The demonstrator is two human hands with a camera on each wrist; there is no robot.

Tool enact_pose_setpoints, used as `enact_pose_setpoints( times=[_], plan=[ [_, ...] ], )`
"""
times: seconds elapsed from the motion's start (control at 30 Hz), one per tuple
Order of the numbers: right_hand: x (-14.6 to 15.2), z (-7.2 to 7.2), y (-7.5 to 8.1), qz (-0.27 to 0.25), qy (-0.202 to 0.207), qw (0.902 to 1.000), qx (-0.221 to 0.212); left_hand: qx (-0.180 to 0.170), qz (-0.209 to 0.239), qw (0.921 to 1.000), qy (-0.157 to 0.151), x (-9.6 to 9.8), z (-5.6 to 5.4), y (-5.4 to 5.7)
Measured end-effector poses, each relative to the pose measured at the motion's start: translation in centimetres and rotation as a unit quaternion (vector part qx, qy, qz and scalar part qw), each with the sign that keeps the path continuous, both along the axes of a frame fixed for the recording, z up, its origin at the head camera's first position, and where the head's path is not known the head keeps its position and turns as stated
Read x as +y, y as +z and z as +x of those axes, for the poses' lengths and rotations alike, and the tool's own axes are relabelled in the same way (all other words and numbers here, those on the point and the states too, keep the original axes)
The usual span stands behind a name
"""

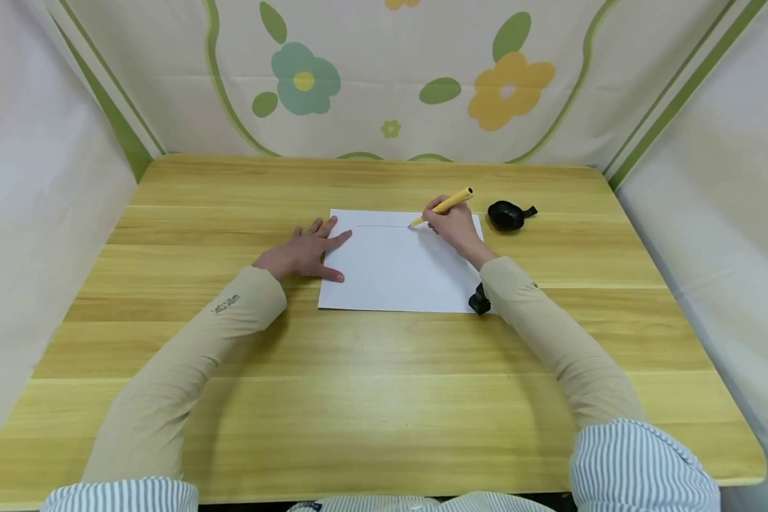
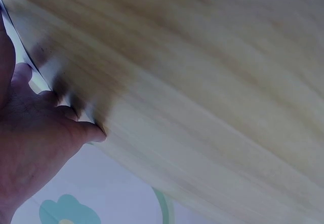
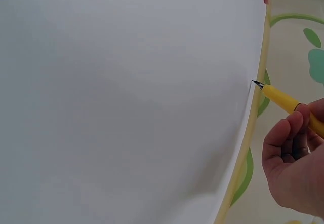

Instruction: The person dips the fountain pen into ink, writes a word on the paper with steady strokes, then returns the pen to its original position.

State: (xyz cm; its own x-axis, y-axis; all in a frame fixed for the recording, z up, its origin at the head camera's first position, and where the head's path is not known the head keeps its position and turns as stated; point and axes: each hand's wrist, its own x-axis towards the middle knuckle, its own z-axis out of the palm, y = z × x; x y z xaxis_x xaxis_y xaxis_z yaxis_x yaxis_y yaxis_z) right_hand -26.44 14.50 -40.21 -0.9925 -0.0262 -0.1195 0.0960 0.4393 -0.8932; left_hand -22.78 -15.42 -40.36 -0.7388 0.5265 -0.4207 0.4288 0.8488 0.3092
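A person's right hand (image 1: 457, 229) pinches a yellow pen (image 1: 446, 205) against a white sheet of paper (image 1: 397, 274) on a wooden table (image 1: 384, 405).
The sheet lies toward the table's far edge, and the pen's tip meets the right end of a thin line (image 1: 382, 226) near the sheet's own far edge. The left hand (image 1: 306, 253), fingers spread apart and holding nothing, rests across the sheet's left edge. A rounded black object (image 1: 505, 215) sits just beside the sheet's far right corner.
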Motion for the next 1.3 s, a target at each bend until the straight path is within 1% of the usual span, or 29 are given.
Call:
enact_pose_setpoints(
  times=[0.17, 0.4, 0.67, 0.87, 1.03, 1.3],
  plan=[
    [0.5, 0.0, -0.1, 0.014, -0.007, 0.9999, 0.005, 0.0, -0.001, 1.0, -0.001, 0.0, 0.0, 0.0],
    [1.2, 0.1, 0.0, 0.005, -0.017, 0.9998, 0.004, -0.002, -0.003, 1.0, 0.003, 0.1, 0.0, 0.2],
    [2.1, 0.3, 0.0, 0.013, -0.021, 0.9996, 0.01, -0.002, 0.002, 1.0, -0.002, 0.1, 0.0, 0.0],
    [2.9, 0.3, 0.1, 0.016, -0.028, 0.9994, 0.013, 0.001, -0.005, 1.0, -0.003, 0.1, 0.0, 0.2],
    [3.6, 0.5, 0.2, 0.02, -0.03, 0.9993, 0.006, -0.002, -0.008, 1.0, -0.001, 0.2, 0.1, 0.4],
    [4.0, 0.6, 0.1, 0.021, -0.036, 0.9991, -0.003, -0.001, -0.01, 0.9999, -0.002, 0.2, 0.1, 0.2]
  ],
)
